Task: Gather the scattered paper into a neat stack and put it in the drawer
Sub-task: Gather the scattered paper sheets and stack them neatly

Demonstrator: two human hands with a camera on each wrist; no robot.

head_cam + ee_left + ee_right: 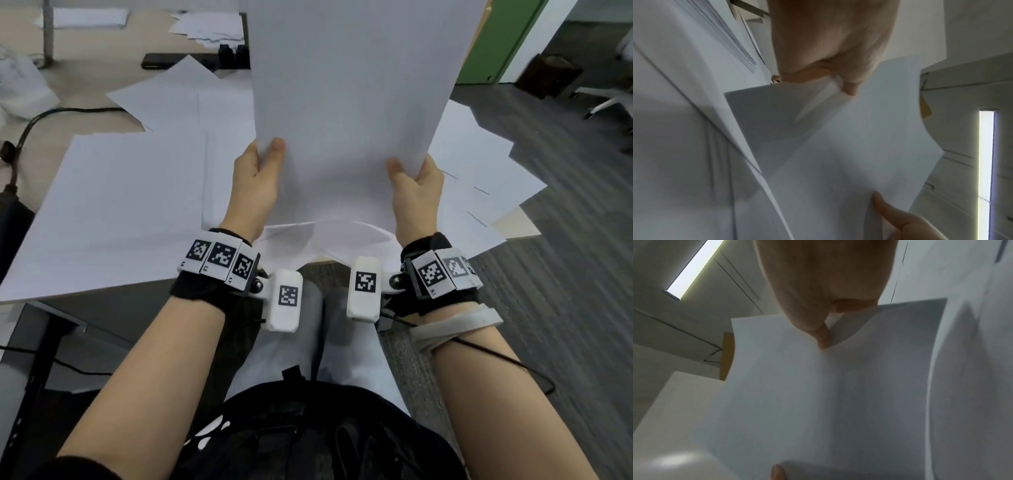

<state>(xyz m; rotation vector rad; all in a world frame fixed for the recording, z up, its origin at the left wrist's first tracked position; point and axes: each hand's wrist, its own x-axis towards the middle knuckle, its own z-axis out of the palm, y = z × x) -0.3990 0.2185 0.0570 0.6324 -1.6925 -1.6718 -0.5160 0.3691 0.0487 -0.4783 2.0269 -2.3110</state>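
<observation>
A stack of white paper [346, 102] stands upright in front of me, its lower edge bent against the sheets on the desk. My left hand [258, 171] pinches its left edge, thumb on the near face. My right hand [416, 183] pinches the right edge the same way. The left wrist view shows the left hand [830, 53] gripping the sheets [838, 138], with the right thumb low in that view. In the right wrist view the right hand [824, 296] holds the curved paper [818, 394]. More loose sheets [116, 212] lie spread over the desk. No drawer is visible.
Fanned sheets [479, 178] overhang the desk's right corner. A black cable [30, 126] runs along the desk's left side, and a dark flat device [164, 61] lies at the back beside more papers [205, 27]. Grey carpet [565, 274] is on the right.
</observation>
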